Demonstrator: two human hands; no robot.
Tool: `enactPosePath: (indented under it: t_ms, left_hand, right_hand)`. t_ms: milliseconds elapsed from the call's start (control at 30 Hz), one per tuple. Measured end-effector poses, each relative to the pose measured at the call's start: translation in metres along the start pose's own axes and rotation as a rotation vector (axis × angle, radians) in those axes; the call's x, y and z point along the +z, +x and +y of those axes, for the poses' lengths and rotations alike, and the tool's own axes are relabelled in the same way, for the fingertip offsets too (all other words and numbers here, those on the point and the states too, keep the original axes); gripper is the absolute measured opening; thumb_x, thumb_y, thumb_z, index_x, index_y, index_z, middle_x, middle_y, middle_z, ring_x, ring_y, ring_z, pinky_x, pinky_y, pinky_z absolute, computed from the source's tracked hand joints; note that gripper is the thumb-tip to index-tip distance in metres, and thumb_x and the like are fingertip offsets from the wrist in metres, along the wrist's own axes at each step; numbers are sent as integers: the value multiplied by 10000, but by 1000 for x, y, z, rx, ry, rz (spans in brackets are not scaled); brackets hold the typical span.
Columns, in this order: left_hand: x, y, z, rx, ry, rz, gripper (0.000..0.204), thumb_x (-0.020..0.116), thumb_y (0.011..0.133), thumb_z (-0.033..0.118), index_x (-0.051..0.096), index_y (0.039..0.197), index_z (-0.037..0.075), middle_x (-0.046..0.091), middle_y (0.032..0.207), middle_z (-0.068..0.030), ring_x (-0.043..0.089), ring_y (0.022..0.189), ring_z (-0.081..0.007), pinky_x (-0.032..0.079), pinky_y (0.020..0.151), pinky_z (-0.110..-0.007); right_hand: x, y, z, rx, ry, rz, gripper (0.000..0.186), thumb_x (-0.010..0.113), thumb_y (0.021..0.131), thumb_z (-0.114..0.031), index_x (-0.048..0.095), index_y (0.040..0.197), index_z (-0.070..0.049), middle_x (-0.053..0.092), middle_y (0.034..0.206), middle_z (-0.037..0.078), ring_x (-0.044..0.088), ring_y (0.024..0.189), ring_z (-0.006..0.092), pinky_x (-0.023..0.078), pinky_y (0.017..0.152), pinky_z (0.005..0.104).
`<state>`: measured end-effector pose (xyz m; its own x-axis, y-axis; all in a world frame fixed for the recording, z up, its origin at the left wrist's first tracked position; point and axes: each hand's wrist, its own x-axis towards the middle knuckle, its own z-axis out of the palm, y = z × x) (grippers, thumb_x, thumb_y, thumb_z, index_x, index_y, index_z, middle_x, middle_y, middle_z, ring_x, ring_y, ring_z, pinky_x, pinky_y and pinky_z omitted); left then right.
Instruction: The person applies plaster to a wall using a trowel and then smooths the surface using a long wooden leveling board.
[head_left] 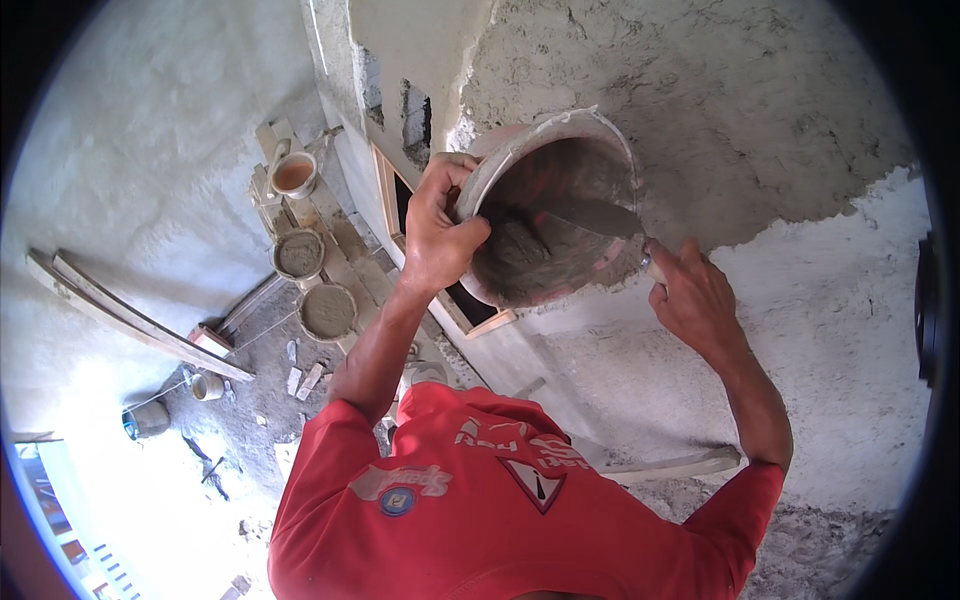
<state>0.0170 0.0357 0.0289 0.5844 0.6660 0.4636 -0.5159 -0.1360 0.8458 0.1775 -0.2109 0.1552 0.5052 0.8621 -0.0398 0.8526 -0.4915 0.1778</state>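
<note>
Being gripped at the nine o'clock side of its rim by the left hand (440, 225), a mortar-smeared bucket (582, 160) is being held tilted at one o'clock from the picture centre, its mouth being turned toward the viewer. The thumb is being laid over the rim. A trowel (600, 217) is being grasped by its handle in the right hand (695, 300) at the bucket's four o'clock side; its blade is being held within the mouth, near wet mortar (518, 255). Whether they are touching cannot be told. At two o'clock, a wall (700, 100) is being partly covered by rough grey plaster. At ten o'clock, three containers (322, 257) are being supported in a row along planks (347, 240).
</note>
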Motion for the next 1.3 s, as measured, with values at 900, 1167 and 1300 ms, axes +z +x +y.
enactPosePath:
  t_ms: [900,1167,1300]
  left_hand:
    - [-5,73,-4,74,218,-25,297,571,638,-68,519,922,-2,563,1047,-127,564,1066,-244,400,956,-315]
    - [-18,84,-26,120,156,112,320,593,632,-69,493,929,-6,549,987,-149,571,974,-280,442,861,-356]
    - [-28,103,-7,-120,-124,144,320,586,647,-67,522,952,7,523,936,-39,506,848,-124,421,775,-255]
  right_hand:
    - [158,76,-90,-20,284,385,490,634,755,-90,602,1236,-171,559,976,149,615,780,363,533,696,454]
    - [136,86,-120,59,733,475,426,637,781,-30,604,1205,-30,632,995,225,638,893,413,524,767,459]
    - [98,78,-105,117,750,491,424,679,768,-19,608,1185,7,644,966,213,653,851,372,520,752,409]
